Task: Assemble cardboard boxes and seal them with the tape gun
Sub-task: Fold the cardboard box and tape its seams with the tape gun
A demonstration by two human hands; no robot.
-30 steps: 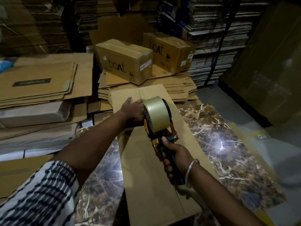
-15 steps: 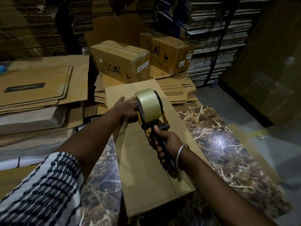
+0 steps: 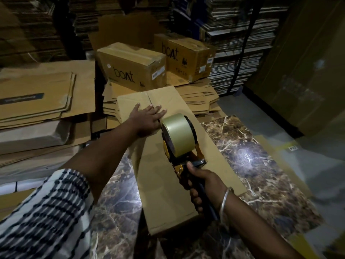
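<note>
On smooth brown cardboard box (image 3: 168, 186), left hand (image 3: 147, 120) lies flat beside glossy tape roll (image 3: 178, 135).

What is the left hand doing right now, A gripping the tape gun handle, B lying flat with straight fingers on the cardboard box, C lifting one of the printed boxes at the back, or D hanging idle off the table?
B: the left hand lies flat, fingers straight, on the far end of the cardboard box, while the right hand grips the tape gun.

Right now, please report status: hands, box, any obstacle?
Left hand flat on box. Right hand grips tape gun on the seam. No obstacle seen.
</note>
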